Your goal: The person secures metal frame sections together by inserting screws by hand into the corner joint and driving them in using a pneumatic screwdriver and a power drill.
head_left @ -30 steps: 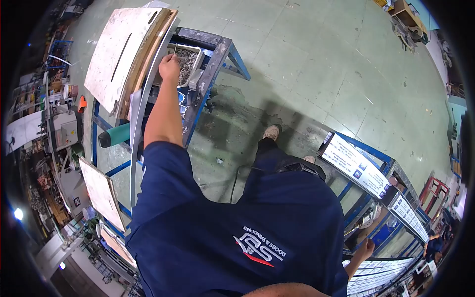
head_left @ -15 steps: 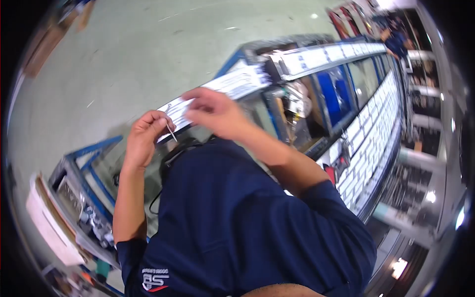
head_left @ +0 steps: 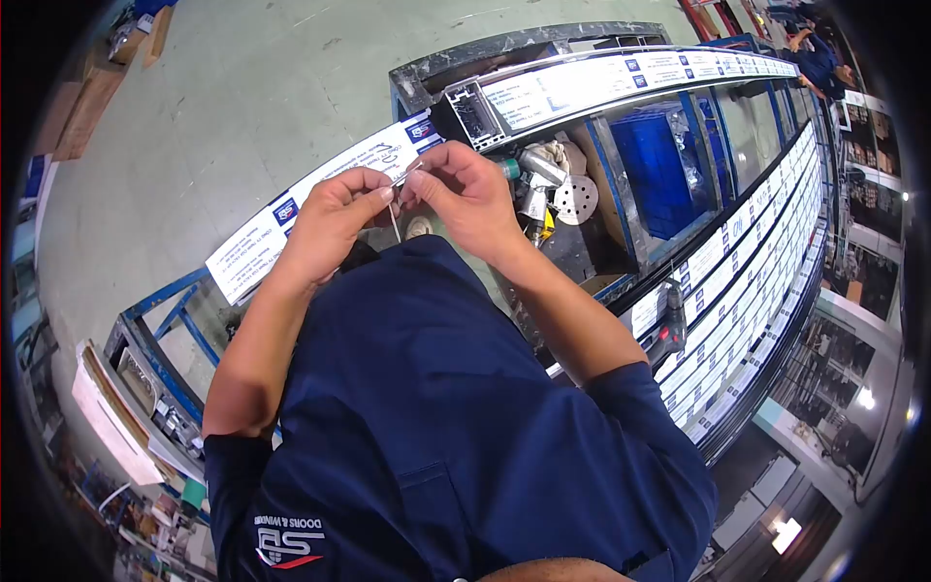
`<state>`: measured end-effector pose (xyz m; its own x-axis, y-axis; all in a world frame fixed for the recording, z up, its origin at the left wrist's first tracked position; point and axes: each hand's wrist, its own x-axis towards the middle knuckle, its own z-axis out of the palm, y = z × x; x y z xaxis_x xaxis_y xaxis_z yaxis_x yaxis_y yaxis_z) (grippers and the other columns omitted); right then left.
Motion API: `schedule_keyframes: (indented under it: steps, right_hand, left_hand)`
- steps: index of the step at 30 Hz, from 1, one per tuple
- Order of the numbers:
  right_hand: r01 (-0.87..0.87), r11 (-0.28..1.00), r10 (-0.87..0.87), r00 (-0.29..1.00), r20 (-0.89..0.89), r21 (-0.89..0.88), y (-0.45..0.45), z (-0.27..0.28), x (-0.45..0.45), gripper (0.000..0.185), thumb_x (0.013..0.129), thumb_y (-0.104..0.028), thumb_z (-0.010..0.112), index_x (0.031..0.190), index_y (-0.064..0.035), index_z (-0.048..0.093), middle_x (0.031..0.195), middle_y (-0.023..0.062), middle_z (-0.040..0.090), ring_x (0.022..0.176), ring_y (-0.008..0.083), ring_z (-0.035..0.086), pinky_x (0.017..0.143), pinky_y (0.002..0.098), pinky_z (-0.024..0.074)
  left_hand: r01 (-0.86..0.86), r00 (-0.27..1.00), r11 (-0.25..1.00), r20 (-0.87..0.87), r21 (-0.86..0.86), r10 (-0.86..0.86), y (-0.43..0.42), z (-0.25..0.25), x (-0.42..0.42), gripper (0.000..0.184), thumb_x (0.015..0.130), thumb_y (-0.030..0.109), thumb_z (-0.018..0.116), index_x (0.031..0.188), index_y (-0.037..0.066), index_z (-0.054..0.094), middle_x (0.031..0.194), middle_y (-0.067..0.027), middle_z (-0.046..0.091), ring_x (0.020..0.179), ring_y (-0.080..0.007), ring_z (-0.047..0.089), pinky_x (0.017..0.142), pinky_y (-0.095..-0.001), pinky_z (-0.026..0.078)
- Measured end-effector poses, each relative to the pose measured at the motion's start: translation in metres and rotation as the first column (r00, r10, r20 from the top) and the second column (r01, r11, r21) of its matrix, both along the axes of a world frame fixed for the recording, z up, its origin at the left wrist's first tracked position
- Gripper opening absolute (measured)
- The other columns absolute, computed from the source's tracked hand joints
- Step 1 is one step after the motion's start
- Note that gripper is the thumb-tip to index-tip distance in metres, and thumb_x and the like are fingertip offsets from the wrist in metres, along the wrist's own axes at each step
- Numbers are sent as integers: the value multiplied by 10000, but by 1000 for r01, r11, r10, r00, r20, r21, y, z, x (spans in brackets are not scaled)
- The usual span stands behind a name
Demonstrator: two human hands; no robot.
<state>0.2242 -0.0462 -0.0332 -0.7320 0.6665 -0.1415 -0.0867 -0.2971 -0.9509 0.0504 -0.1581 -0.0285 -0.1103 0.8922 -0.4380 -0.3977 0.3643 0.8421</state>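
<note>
Both my hands are together in front of my chest, above a long profile covered in white printed film. My left hand is closed, pinching a thin, bent metal rod between thumb and fingers. One end of the rod hangs below the fingertips, while another thin part runs across to my right hand. That hand is closed too, its thumb and index finger pinched on the rod's upper part. The rod is too small to tell its exact kind.
A film-wrapped profile with an open end lies on blue-framed supports. Beside it, a bin holds a perforated disc and tools. A power drill rests on wrapped profiles at right. Another person stands far off.
My right hand has come down from mid-air to join my left at the rod. My left hand has moved right and up, and the view has shifted.
</note>
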Motion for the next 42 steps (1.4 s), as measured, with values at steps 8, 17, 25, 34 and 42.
schedule_keyframes:
  steps: [8, 17, 25, 34, 42]
  right_hand:
    - [37, 947, -62, 996, 69, 320, 26, -1, 3, 135, 986, -109, 673, 1077, -25, 621, 895, 30, 678, 830, 74, 653, 728, 277, 553]
    - [145, 801, -229, 971, 74, 581, 59, -8, 14, 101, 915, -105, 716, 971, -31, 676, 812, 41, 647, 735, 112, 610, 670, 289, 512]
    - [173, 803, -434, 826, 360, 571, 129, -60, 39, 134, 943, -132, 729, 1037, -37, 734, 902, -9, 719, 839, 70, 641, 789, 243, 521]
    - [52, 567, -414, 881, 230, 822, 144, -76, 23, 130, 850, -125, 760, 945, -46, 722, 879, 86, 721, 777, 222, 692, 718, 351, 546]
    - [-174, 391, -415, 843, 342, 904, 152, -69, 17, 128, 849, -180, 751, 954, -114, 721, 926, 88, 707, 883, 338, 691, 747, 438, 556]
  left_hand:
    - [-40, 971, 999, -237, -36, 30, 25, -4, 5, 172, 996, 141, 621, 1011, -20, 677, 880, -24, 661, 821, -100, 606, 743, -268, 494]
    - [-26, 938, 1000, -346, 10, 28, 47, -2, 10, 183, 1026, 151, 628, 1072, -18, 681, 898, -36, 672, 814, -87, 626, 762, -247, 524]
    - [-286, 950, 958, -137, -10, 282, 31, -17, 2, 251, 1030, 117, 645, 1217, -50, 648, 1044, -106, 706, 907, -166, 695, 869, -316, 603]
    - [-379, 913, 924, -181, -45, 366, 11, -8, 8, 242, 1022, 74, 644, 1227, -53, 639, 1064, -135, 694, 960, -212, 727, 864, -321, 612]
    - [-413, 898, 911, -172, -9, 405, 8, -7, 9, 246, 1022, 82, 646, 1224, -58, 636, 1063, -138, 680, 963, -219, 729, 864, -324, 620]
